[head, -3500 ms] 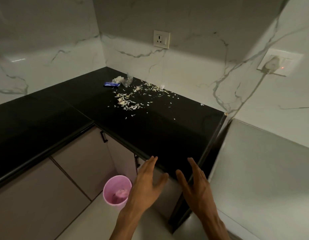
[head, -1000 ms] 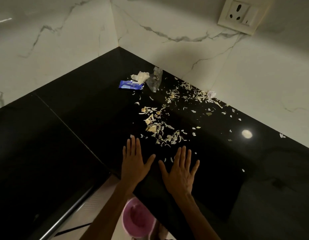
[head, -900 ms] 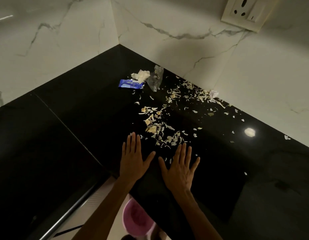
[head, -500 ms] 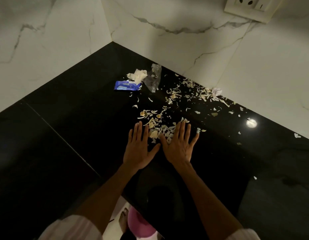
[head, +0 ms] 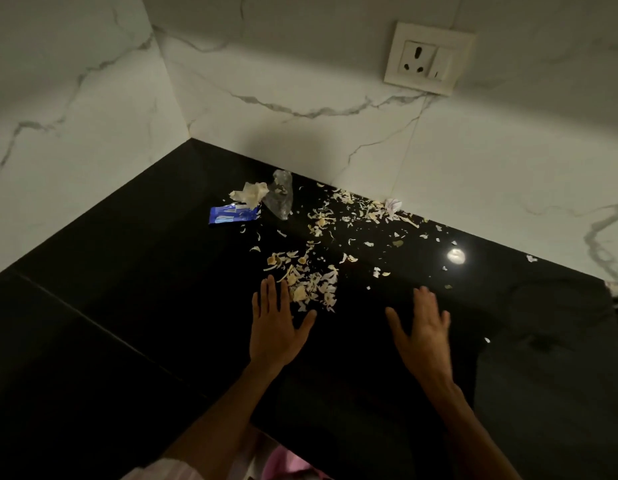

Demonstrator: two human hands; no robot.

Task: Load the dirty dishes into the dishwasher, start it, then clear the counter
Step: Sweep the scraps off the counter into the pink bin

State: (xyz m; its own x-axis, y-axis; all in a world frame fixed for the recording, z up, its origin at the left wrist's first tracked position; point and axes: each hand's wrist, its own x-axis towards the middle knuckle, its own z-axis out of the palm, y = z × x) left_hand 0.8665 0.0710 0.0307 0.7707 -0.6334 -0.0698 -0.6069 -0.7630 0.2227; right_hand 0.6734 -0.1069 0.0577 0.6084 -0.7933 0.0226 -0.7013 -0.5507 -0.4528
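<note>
Pale vegetable peels (head: 312,284) lie scattered over the black counter (head: 134,271), thickest in a small heap near the middle. My left hand (head: 274,327) lies flat with straight fingers, its fingertips at the heap's left edge. My right hand (head: 421,327) is flat and spread, to the right of the heap and apart from it. Toward the corner sit a blue wrapper (head: 233,214), a crumpled paper scrap (head: 250,194) and a clear plastic scrap (head: 281,195). More peels (head: 356,211) trail along the back wall.
White marble walls meet at the corner, with a socket (head: 428,58) on the right wall. A small crumpled white bit (head: 392,204) lies against the wall. A pink bin (head: 286,467) shows below the counter's front edge. A lamp's reflection (head: 455,255) glints on the counter.
Both hands came up from below the counter onto it and reached the peel heap. In the last half second my right hand slid off to the right, away from the heap.
</note>
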